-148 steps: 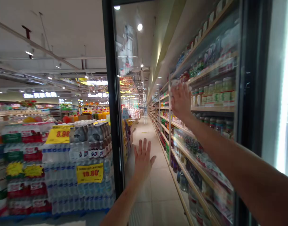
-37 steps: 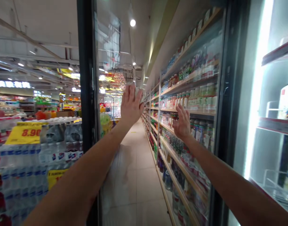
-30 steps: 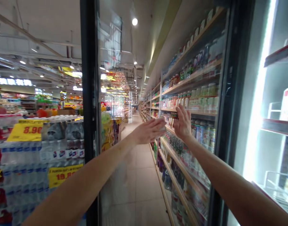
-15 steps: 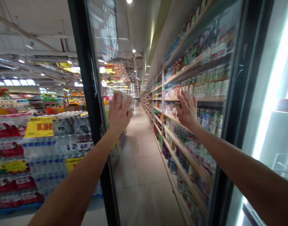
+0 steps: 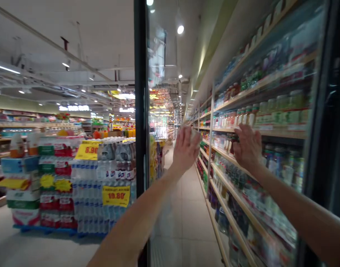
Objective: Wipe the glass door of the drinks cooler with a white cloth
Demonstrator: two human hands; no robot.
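A glass door (image 5: 166, 244) with a black frame (image 5: 140, 92) stands in front of me, and shelves of bottles show through it. My left hand (image 5: 186, 148) is raised at the glass, fingers bent over a pale wad that looks like a white cloth (image 5: 197, 136); most of the cloth is hidden behind the hand. To the right, my right hand (image 5: 248, 148) is up at the same pane with its fingers apart and nothing in it. Motion blurs its edges a little, and I cannot tell whether its palm touches the glass.
Left of the door, stacked packs of bottled water (image 5: 86, 200) carry a yellow price sign (image 5: 116, 195). Cartons (image 5: 22, 200) stand beside them on a blue pallet (image 5: 45, 230). Long drink shelves (image 5: 259, 133) run along the right of a tiled aisle (image 5: 192, 222).
The view has turned left, so door and stacks sit further right. The lit cabinet interior has left the right edge. My left hand with the cloth is lower and nearer my right hand.
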